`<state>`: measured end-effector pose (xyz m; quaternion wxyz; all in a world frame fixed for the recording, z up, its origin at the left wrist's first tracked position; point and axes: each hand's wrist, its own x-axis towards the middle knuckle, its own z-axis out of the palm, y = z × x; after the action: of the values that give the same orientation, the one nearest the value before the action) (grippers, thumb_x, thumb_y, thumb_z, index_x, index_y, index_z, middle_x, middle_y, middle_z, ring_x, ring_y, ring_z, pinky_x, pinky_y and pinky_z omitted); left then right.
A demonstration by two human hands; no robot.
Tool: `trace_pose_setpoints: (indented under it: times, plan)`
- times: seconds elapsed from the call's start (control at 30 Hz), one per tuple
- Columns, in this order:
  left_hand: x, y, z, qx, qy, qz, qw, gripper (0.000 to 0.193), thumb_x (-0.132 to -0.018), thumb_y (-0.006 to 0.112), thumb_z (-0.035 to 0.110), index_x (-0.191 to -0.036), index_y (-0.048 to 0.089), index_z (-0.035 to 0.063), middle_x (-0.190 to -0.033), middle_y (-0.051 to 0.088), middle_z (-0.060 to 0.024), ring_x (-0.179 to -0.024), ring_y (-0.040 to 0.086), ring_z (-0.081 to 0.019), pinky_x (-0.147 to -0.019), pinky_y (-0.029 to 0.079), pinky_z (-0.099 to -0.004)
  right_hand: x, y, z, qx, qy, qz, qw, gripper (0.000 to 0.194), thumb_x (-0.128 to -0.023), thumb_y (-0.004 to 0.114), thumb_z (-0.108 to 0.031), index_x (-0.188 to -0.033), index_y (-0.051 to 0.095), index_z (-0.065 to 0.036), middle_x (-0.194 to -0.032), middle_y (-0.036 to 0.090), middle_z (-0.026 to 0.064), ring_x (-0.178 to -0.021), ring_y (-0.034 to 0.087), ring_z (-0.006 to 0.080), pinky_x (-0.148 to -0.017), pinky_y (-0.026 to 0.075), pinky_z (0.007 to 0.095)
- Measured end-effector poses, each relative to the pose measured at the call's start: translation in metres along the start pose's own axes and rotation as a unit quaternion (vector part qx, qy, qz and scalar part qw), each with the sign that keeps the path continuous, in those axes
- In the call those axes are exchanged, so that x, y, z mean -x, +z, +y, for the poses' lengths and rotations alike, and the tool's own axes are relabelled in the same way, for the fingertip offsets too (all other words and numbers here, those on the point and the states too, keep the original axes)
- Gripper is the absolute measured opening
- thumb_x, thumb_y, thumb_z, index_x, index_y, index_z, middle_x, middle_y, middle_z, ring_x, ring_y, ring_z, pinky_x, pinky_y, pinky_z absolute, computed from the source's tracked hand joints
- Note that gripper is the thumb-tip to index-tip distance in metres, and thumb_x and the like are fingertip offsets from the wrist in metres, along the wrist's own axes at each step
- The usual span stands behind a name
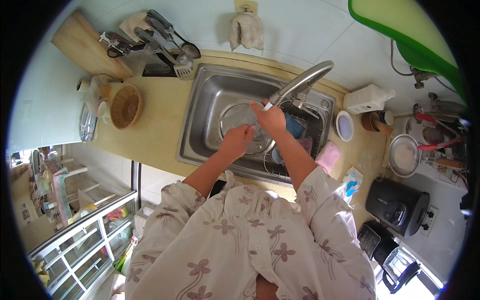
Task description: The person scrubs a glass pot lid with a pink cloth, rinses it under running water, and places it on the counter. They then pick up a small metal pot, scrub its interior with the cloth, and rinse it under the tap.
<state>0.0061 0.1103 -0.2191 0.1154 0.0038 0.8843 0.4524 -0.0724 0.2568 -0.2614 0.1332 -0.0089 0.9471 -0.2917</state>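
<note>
My right hand (pixel 270 120) is right by the white tip of the metal faucet (pixel 300 80), its fingers bent. Whether it grips anything is not clear. Lower and to the left, my left hand (pixel 237 140) is held with its fingers curled together, and what may lie inside them is hidden. Beneath both hands, a round clear vessel (pixel 233 116), a bowl or a lid, rests in the stainless steel sink (pixel 202 112). A wire rack (pixel 318 123) at the sink's right side bears a blue scrubbing pad (pixel 293 126) and a reddish mesh cloth (pixel 305 144).
Left of the sink stands a woven basket (pixel 126 106); cooking utensils (pixel 183 60) hang or stand behind. To the right are a white plastic bottle (pixel 365 99), an oval dish (pixel 344 126), a pink sponge (pixel 328 156), a metal strainer (pixel 404 155) and a black appliance (pixel 395 206).
</note>
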Motion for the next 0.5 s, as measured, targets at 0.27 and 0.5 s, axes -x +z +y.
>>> trace_pose_setpoints:
  times: [0.27, 0.5]
  plan:
    - [-0.024, -0.002, -0.033, 0.185, -0.141, 0.107, 0.967, 0.038, -0.091, 0.053, 0.037, -0.074, 0.055, 0.0034, -0.062, 0.055, -0.0084, -0.059, 0.052, -0.0252, -0.058, 0.041, -0.0359, 0.0, -0.034, -0.029, -0.338, 0.08, -0.098, 0.933, 0.04, -0.083, 0.062, -0.041, -0.097, 0.059, -0.004, -0.093, 0.067, 0.0146, -0.084, 0.065, 0.033, -0.072, 0.052, 0.0374]
    - [-0.028, 0.006, -0.051, 0.541, -0.299, 0.168, 0.768, 0.024, -0.09, 0.055, 0.033, -0.101, 0.055, 0.0119, -0.085, 0.051, -0.001, -0.077, 0.05, -0.015, -0.073, 0.042, -0.0343, 0.063, -0.023, -0.051, -0.081, -0.079, 0.004, 0.994, 0.027, -0.083, 0.064, -0.027, -0.095, 0.056, -0.004, -0.077, 0.064, 0.0171, -0.072, 0.064, 0.0339, -0.065, 0.052, 0.0414]
